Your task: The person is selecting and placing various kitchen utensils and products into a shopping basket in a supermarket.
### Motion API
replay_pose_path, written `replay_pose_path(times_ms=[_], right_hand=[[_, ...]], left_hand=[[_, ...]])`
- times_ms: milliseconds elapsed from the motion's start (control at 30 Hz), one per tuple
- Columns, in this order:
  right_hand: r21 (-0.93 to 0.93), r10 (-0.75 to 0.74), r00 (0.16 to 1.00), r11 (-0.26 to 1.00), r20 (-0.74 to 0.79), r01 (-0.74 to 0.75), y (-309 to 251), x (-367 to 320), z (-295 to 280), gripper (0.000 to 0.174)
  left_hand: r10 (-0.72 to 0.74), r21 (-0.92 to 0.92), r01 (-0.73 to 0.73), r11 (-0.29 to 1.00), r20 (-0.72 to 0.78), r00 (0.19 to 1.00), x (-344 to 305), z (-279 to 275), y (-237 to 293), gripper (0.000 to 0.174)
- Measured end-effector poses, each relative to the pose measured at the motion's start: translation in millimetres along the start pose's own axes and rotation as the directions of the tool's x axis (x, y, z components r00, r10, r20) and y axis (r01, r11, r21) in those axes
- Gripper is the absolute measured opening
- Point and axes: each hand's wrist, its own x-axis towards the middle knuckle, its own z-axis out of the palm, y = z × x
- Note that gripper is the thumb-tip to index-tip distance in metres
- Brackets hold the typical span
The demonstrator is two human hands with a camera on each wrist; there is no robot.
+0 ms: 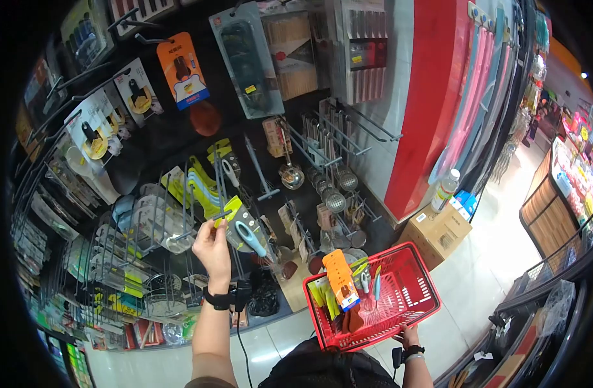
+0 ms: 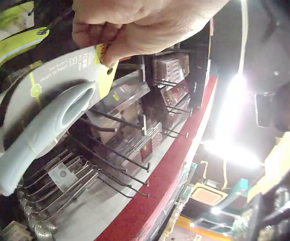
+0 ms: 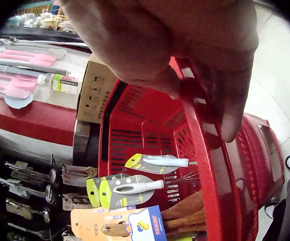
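My left hand [image 1: 212, 251] is raised in front of the rack and pinches the top of a grey-green card between thumb and fingers. On that card is a whisk with a light blue handle [image 2: 44, 133]; its wires show only faintly below the handle in the head view. The card's top sits beside a hook end. My right hand [image 1: 409, 336] grips the rim of a red shopping basket [image 1: 431, 284], fingers over its edge in the right wrist view. Inside lie carded whisks [image 3: 137, 187] and an orange-and-blue card [image 3: 117, 223] beside brown utensil ends [image 3: 185, 213].
Metal hooks jut out across the dark display wall, holding ladles [image 1: 291, 176], skimmers [image 1: 336, 202] and packaged tools. A cardboard box [image 1: 432, 236] stands behind the basket, with a plastic bottle [image 1: 446, 187] above it. Pale tiled floor [image 1: 467, 294] runs along the right.
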Motion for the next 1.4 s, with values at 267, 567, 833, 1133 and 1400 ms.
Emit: replay_pose_path(times_ms=[267,567,833,1133,1400], right_hand=[[0.024,-0.012,1.000,1.000,-0.009,0.012,-4.8,-7.2,2.5,0.046],[0.018,-0.002,1.000,1.000,-0.017,0.002,-16.9,-20.0,10.3,0.045],[0.029,-0.048,0.999,0.998,-0.024,0.049,-8.4,-13.4,7.5,0.046],[0.044,-0.014,1.000,0.999,-0.020,0.015,-7.8,-13.0,6.3,0.039],[0.088,0.002,1.000,0.996,0.031,-0.005,3.8,-0.3,-4.4,0.047]], left_hand=[[0.063,0.079,-0.090,0.993,0.290,0.955,-62.7,21.7,44.8,0.007],[-0.078,-0.070,0.152,0.986,0.610,0.788,-173.1,111.1,35.3,0.010],[-0.200,0.138,0.147,0.979,0.761,0.618,-297.6,179.7,-72.0,0.013],[-0.469,0.600,-0.085,0.796,0.698,0.541,-341.5,177.5,-152.0,0.016],[-0.373,0.373,0.119,0.920,0.742,0.557,-307.5,148.4,-152.3,0.016]])
